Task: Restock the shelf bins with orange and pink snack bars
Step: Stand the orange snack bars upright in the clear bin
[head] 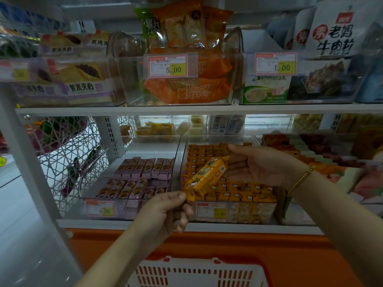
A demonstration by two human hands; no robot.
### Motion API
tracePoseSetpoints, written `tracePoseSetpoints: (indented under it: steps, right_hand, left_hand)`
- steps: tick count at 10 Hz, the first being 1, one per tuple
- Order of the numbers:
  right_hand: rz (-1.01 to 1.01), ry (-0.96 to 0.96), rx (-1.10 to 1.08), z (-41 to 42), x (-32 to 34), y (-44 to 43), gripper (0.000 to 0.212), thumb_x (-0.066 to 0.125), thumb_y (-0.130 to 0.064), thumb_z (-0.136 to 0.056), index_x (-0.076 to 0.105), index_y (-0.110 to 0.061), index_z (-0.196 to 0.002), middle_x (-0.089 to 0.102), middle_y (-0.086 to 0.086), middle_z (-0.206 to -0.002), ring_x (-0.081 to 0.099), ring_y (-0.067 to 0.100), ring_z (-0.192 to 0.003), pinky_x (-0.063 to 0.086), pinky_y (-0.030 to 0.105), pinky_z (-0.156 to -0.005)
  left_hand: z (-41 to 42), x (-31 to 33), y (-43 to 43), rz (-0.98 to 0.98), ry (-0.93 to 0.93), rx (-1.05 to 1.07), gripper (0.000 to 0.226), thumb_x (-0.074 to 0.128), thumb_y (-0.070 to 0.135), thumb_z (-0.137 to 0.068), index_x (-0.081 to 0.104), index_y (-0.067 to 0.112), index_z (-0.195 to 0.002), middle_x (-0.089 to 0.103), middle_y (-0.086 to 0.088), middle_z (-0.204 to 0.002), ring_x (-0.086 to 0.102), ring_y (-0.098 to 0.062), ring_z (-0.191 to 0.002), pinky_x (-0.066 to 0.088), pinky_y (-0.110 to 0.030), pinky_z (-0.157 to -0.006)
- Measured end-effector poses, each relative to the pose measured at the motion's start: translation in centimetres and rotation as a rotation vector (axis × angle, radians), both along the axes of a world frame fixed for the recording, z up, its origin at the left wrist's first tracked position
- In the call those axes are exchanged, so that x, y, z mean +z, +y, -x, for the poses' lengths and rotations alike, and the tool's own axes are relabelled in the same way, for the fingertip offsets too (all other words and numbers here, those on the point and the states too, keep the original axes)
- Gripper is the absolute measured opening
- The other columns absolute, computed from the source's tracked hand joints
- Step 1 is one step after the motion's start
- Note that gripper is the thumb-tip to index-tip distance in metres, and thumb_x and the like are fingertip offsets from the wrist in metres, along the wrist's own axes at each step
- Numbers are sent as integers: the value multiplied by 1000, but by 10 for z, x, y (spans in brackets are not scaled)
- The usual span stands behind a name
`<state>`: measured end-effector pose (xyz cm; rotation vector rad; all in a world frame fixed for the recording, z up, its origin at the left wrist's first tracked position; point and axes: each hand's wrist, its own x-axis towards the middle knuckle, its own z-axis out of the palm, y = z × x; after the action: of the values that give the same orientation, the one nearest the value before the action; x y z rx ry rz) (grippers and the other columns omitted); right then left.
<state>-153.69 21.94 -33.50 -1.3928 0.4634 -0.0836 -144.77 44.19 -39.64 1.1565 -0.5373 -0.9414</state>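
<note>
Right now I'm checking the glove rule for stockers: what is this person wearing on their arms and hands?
No gloves and no sleeves in view: both forearms are bare. The right hand has a thin gold-coloured beaded bracelet at its wrist. The left hand and its wrist show no ring, watch or band.

Orange-yellow with white and dark print on the held snack bar (207,177), orange with small white marks across the binned bars (238,191), pale pink-lilac with brown print on the neighbouring bars (143,168), gold on the beaded bracelet (300,179), white with slotted rows on the basket (186,264), red-bordered white with a yellow patch on the price tag (167,66).
</note>
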Motion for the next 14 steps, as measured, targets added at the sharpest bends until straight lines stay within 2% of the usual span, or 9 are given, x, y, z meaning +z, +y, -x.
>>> tracePoseSetpoints:
  steps: [3, 4, 6, 9, 10, 11, 12, 13, 14]
  right_hand:
    - [109, 94, 161, -7, -12, 7, 21, 63, -7, -82, 66, 4, -100, 72, 13, -98, 70, 20, -88, 58, 25, -77]
    - [83, 5, 215, -7, -12, 6, 25, 62, -3, -77, 66, 2, -102, 72, 10, -98, 70, 18, -90, 58, 23, -78]
    - [93, -127, 400, -5, -16, -1, 43, 67, 1, -67, 63, -5, -110, 72, 9, -99, 69, 19, -94, 57, 25, -77]
    - [211, -185, 498, -9, -18, 3, 36, 54, 25, -72, 58, -3, -93, 67, 15, -106, 68, 23, -89, 57, 25, -65]
    - [302, -171, 423, -13, -18, 8, 38, 51, 26, -78, 59, -3, -100, 67, 13, -107, 67, 25, -94, 58, 27, -70]
    - [253, -96, 289, -17, -17, 7, 34, 50, 15, -86, 61, -5, -111, 70, 11, -107, 68, 24, -98, 58, 28, -78]
    - [174, 42, 160, -20, -14, 12, 22, 53, -13, -94, 63, -1, -109, 71, 17, -101, 70, 27, -92, 59, 32, -78]
    - [235, 109, 158, -24, -14, 19, 38, 59, -32, -89, 64, 1, -108, 72, 17, -96, 71, 27, -88, 59, 30, -76]
    - [296, 86, 188, -27, -15, 25, 32, 64, -23, -86, 66, 0, -109, 73, 12, -99, 71, 22, -92, 58, 25, -77]
  left_hand:
    - [-6, -9, -2, -163, -216, -56, 31, 42, 15, -95, 59, -4, -79, 68, -19, -71, 62, -19, -49, 50, -24, -44]
    - [-11, -9, 0, -227, -48, -17, 49, 36, 29, -99, 68, -7, -87, 70, -26, -86, 68, -23, -58, 53, -25, -45]
    - [-13, -7, 6, -121, 513, -292, 57, 40, 34, -92, 59, -15, -114, 66, -31, -105, 72, -30, -74, 59, -31, -54]
    - [-6, -14, 0, 110, 704, -465, 64, 73, 11, -79, 43, -15, -130, 61, -33, -108, 70, -37, -84, 60, -38, -63]
    - [-5, -13, -3, 101, 588, -321, 66, 86, 10, -63, 57, -16, -116, 63, -31, -99, 70, -34, -76, 60, -33, -58]
    - [-4, -10, -3, 19, 362, -111, 46, 71, 22, -78, 63, -8, -112, 67, -26, -98, 70, -28, -79, 60, -28, -61]
    - [-6, -11, -6, -121, 17, 73, 53, 71, 28, -68, 60, -1, -111, 70, -15, -99, 71, -21, -83, 57, -23, -66]
    - [-8, -16, -8, -276, -364, 244, 47, 79, 31, -66, 59, 15, -106, 68, -3, -101, 69, -9, -81, 50, -12, -61]
    - [-7, -19, -10, -283, -638, 360, 44, 83, 28, -66, 54, 28, -100, 64, 8, -96, 62, -2, -83, 50, -12, -66]
